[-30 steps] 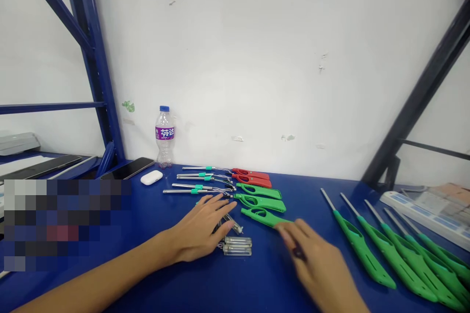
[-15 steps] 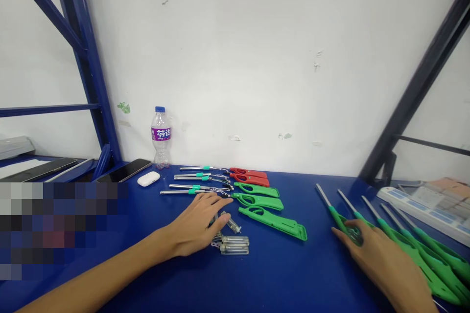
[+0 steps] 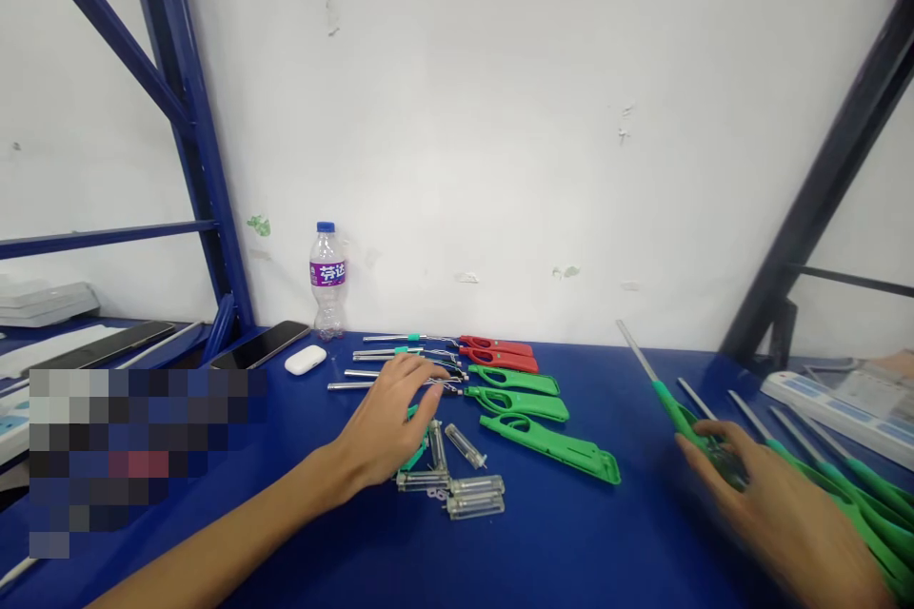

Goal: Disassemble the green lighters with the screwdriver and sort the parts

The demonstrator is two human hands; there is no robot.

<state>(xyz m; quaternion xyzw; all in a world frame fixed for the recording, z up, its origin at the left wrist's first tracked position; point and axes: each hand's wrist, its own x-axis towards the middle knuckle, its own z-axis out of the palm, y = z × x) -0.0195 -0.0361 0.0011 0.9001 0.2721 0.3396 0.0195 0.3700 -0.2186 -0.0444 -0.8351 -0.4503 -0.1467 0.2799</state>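
Observation:
My left hand [image 3: 396, 414] hovers palm down over the middle of the blue table, its fingers apart, beside small clear tanks [image 3: 475, 495] and teal pieces partly covered by the palm. Metal rods with wires [image 3: 349, 385] lie just beyond its fingertips. To its right are green handle shells [image 3: 549, 447] and red handle shells [image 3: 500, 347]. At the right, my right hand [image 3: 757, 485] is closed around a green lighter [image 3: 671, 404] whose metal tube points up and away. Several more green lighters [image 3: 857, 504] lie side by side, partly behind that hand.
A bottle with a purple label [image 3: 328, 281], a white case [image 3: 306, 360] and a phone [image 3: 264, 345] stand or lie at the back left. A white power strip [image 3: 835, 414] is at the right. Blue frame posts [image 3: 192, 133] rise at both sides.
The view has shifted, and things appear lower. My left hand has drawn back a little from the tanks, uncovering more of them. My right hand has lifted its lighter away from the row.

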